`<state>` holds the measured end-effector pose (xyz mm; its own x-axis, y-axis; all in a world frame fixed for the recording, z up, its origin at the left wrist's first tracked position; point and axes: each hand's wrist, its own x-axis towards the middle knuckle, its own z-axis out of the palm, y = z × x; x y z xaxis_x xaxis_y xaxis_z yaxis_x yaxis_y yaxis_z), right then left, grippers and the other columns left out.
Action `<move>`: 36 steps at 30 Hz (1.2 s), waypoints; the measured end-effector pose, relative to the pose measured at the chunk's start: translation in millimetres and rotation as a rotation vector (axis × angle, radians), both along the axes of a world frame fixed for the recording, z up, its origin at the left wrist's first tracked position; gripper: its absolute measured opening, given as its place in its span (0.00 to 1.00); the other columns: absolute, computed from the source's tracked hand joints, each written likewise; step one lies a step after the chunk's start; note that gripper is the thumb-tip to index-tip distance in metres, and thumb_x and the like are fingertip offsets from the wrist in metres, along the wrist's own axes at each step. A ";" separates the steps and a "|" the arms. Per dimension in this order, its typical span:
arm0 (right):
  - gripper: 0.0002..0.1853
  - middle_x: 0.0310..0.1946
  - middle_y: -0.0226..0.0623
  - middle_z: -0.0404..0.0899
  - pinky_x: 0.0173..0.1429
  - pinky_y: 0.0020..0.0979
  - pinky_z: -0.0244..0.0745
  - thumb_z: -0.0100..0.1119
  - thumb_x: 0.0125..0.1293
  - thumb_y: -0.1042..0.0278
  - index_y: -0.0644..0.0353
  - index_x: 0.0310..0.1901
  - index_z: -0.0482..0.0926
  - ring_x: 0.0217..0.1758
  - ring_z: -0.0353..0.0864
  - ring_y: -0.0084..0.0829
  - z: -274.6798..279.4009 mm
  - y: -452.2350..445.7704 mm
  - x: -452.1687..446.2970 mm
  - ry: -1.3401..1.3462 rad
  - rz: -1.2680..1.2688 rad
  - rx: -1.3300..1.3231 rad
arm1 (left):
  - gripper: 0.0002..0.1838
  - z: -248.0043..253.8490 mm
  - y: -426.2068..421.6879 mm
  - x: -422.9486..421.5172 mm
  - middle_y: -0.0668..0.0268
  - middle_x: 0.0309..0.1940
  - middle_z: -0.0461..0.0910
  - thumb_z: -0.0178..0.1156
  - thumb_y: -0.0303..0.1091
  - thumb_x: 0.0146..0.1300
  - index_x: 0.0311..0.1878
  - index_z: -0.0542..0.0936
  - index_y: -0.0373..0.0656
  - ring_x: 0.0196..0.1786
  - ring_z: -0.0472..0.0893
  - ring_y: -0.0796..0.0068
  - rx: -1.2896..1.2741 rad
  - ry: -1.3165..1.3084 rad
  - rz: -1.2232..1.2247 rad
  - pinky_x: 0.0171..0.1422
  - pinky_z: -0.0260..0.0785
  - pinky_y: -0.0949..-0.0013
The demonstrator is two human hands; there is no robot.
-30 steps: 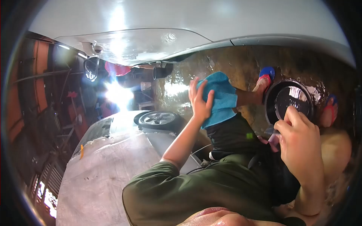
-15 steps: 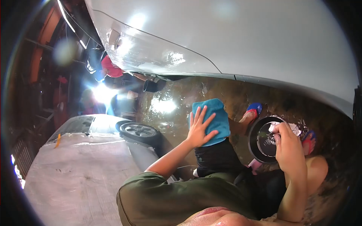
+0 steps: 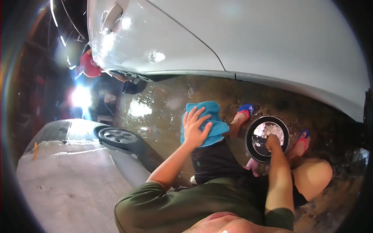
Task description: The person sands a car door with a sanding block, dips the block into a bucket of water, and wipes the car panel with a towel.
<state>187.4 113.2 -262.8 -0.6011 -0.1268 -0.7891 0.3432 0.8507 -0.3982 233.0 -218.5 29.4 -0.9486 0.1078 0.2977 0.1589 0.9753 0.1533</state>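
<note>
A blue cloth [image 3: 211,110] is draped over my left knee. My left hand [image 3: 196,130] lies flat on it with the fingers spread. Between my feet stands a round black bucket [image 3: 248,136] holding water with white foam [image 3: 270,129] on top. My right hand [image 3: 273,143] reaches down into the bucket. Its fingers look curled, but the fingertips and anything in them are hidden. A pink object [image 3: 252,164], too covered to name, sits beside the bucket near my leg.
A silver car's side panel [image 3: 272,35] runs along the far side. A covered car [image 3: 74,182] with its wheel [image 3: 119,136] is at left. The brown floor [image 3: 175,91] looks wet. A person in red [image 3: 90,65] works by a dark bucket [image 3: 129,87], near a bright lamp [image 3: 81,96].
My right hand has gone from above the bucket's edge, beside white foamy stuff, down into the bucket. My left hand stays on the cloth. The view has shifted somewhat.
</note>
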 end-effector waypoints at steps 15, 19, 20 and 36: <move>0.26 0.56 0.57 0.85 0.68 0.48 0.79 0.71 0.64 0.60 0.59 0.63 0.83 0.62 0.85 0.55 36.4 -7.3 0.1 0.381 -0.101 0.127 | 0.32 11.6 0.3 -1.5 0.58 0.71 0.73 0.66 0.63 0.65 0.64 0.84 0.51 0.81 0.60 0.46 -0.122 -0.243 0.068 0.83 0.42 0.28; 0.25 0.57 0.58 0.85 0.68 0.48 0.79 0.70 0.65 0.62 0.61 0.63 0.83 0.63 0.84 0.55 46.5 -11.6 -2.4 0.343 -0.024 0.066 | 0.33 23.1 -15.4 -8.4 0.56 0.71 0.74 0.65 0.63 0.67 0.66 0.83 0.49 0.80 0.64 0.48 0.039 -0.239 -0.016 0.83 0.43 0.28; 0.25 0.57 0.59 0.84 0.68 0.48 0.79 0.70 0.65 0.63 0.62 0.62 0.83 0.63 0.84 0.55 40.8 -16.0 -0.6 0.328 -0.023 0.042 | 0.32 26.8 -25.0 -11.7 0.55 0.72 0.74 0.65 0.61 0.68 0.66 0.82 0.47 0.80 0.66 0.52 0.152 -0.250 -0.002 0.83 0.45 0.32; 0.13 0.43 0.63 0.88 0.55 0.48 0.85 0.68 0.63 0.67 0.66 0.46 0.87 0.50 0.90 0.55 -97.7 -24.8 -8.0 0.352 -0.417 -0.148 | 0.38 -176.7 -80.1 -83.4 0.55 0.72 0.77 0.54 0.63 0.77 0.74 0.75 0.40 0.74 0.75 0.57 1.223 -0.597 0.629 0.79 0.65 0.54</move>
